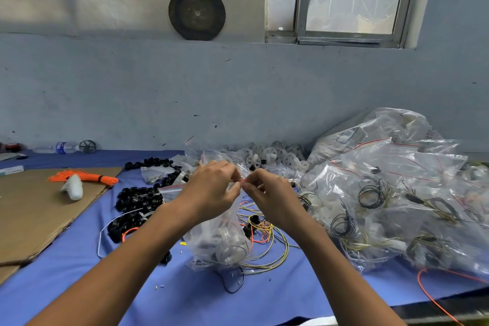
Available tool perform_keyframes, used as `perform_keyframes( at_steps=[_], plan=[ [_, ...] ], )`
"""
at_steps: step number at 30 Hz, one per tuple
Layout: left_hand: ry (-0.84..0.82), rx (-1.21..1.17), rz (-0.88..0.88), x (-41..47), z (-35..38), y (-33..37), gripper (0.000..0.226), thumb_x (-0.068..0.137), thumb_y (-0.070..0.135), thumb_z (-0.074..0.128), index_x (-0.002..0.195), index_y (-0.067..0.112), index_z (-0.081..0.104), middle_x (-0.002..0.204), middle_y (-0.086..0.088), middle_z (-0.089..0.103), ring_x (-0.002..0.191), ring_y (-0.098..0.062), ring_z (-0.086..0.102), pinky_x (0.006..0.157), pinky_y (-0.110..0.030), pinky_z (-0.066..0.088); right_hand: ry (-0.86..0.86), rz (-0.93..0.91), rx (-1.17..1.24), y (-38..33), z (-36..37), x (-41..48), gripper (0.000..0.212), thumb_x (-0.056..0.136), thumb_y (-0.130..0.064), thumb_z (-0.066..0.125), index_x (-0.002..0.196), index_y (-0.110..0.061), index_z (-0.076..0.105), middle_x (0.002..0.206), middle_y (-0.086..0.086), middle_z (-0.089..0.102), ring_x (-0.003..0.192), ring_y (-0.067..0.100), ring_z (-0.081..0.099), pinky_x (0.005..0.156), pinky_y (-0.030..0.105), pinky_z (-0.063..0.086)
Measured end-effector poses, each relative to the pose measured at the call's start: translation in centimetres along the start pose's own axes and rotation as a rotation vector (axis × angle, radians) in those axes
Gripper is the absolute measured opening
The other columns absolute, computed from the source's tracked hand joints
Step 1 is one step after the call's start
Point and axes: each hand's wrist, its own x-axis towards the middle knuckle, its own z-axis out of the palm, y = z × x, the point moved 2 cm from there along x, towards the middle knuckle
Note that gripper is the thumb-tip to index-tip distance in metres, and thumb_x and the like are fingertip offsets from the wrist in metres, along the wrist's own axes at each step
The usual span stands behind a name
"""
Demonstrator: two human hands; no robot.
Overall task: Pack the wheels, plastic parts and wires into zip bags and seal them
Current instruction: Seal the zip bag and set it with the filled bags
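left grip (211,190) and right grip (272,198) side by side, both pinching red zip strip (242,180) of crinkly clear zip bag (222,243), bag hangs at 6 o'clock below grips, bottom on blue cloth tabletop (185,294), thin loose wires (267,230) at bag's 3 o'clock, round black wheels (137,198) at 9 o'clock

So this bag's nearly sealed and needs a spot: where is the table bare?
Bare blue cloth lies along the near edge, in front of the loose wires. The cardboard is bare nearer than the orange bundle. Crowded: filled bags on the right, black wheels beside the cardboard.
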Motion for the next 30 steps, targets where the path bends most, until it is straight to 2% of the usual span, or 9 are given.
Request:
perform_keyframes(
  at_steps=[5, 8, 10, 15, 20, 23, 26, 30],
  plan=[
    [0.000, -0.019, -0.003, -0.2, 0.8, 0.0, 0.012, 0.099, 0.031, 0.050, 0.103, 0.022, 0.055, 0.102, 0.004, 0.057, 0.094, -0.016, 0.048, 0.085, -0.032, 0.036, 0.030, 0.044, 0.153, 0.4, 0.9, -0.6, 0.013, 0.097, -0.031, 0.059, 0.094, -0.019, 0.064, 0.075, -0.012, 0.063, 0.069, 0.005, 0.057, 0.063, 0.024, 0.045],
    [0.008, 0.002, -0.004, -0.5, 1.3, 0.0, 0.011, 0.101, 0.030, 0.047, 0.103, 0.022, 0.053, 0.102, 0.003, 0.056, 0.090, -0.015, 0.043, 0.081, -0.030, 0.031, 0.074, 0.043, 0.253, 0.7, 2.2, -1.3, 0.008, 0.098, -0.026, 0.056, 0.091, -0.025, 0.060, 0.068, -0.018, 0.058, 0.065, 0.001, 0.053, 0.059, 0.017, 0.039],
    [0.014, -0.007, -0.007, -0.7, 1.3, 0.0, 0.010, 0.101, 0.030, 0.048, 0.102, 0.021, 0.053, 0.101, 0.003, 0.057, 0.093, -0.018, 0.047, 0.082, -0.030, 0.032, 0.125, 0.035, 0.294, 0.6, 2.9, -1.7, 0.011, 0.099, -0.023, 0.056, 0.090, -0.030, 0.059, 0.071, -0.019, 0.060, 0.067, 0.002, 0.054, 0.059, 0.014, 0.038],
    [0.032, -0.088, -0.038, -0.9, 0.2, -0.1, 0.016, 0.099, 0.033, 0.055, 0.103, 0.019, 0.061, 0.101, 0.002, 0.063, 0.097, -0.020, 0.054, 0.087, -0.036, 0.042, 0.204, 0.027, 0.217, 0.5, 3.1, -1.6, 0.010, 0.097, -0.030, 0.055, 0.089, -0.028, 0.060, 0.079, -0.011, 0.064, 0.076, 0.006, 0.060, 0.065, 0.026, 0.047],
    [0.045, -0.055, -0.028, -1.3, -0.3, -0.2, 0.018, 0.097, 0.033, 0.056, 0.104, 0.019, 0.063, 0.102, 0.002, 0.064, 0.100, -0.020, 0.054, 0.090, -0.037, 0.041, 0.209, 0.022, 0.202, 0.6, 3.3, -1.6, 0.009, 0.097, -0.029, 0.055, 0.090, -0.027, 0.060, 0.079, -0.011, 0.064, 0.077, 0.008, 0.060, 0.065, 0.033, 0.049],
    [0.051, -0.028, -0.031, -1.4, -0.3, -0.2, 0.018, 0.095, 0.034, 0.055, 0.102, 0.019, 0.063, 0.101, 0.003, 0.064, 0.098, -0.019, 0.054, 0.090, -0.038, 0.043, 0.214, 0.018, 0.208, 0.7, 3.5, -1.7, 0.009, 0.097, -0.029, 0.055, 0.090, -0.027, 0.059, 0.077, -0.012, 0.064, 0.074, 0.007, 0.059, 0.063, 0.033, 0.048],
    [0.049, -0.021, -0.022, -1.4, -0.3, -0.2, 0.016, 0.094, 0.032, 0.054, 0.101, 0.019, 0.062, 0.101, 0.002, 0.063, 0.097, -0.019, 0.054, 0.088, -0.034, 0.042, 0.213, 0.022, 0.255, 0.7, 3.6, -1.7, 0.010, 0.097, -0.027, 0.056, 0.089, -0.029, 0.059, 0.072, -0.015, 0.062, 0.067, 0.005, 0.056, 0.057, 0.026, 0.043],
    [0.051, -0.013, -0.008, -1.3, -0.1, -0.2, 0.014, 0.094, 0.029, 0.053, 0.100, 0.019, 0.061, 0.100, 0.002, 0.062, 0.096, -0.018, 0.052, 0.083, -0.030, 0.037, 0.213, 0.025, 0.254, 0.5, 3.5, -1.7, 0.011, 0.097, -0.027, 0.056, 0.088, -0.032, 0.058, 0.072, -0.017, 0.061, 0.068, 0.005, 0.056, 0.057, 0.027, 0.045]
  ],
)
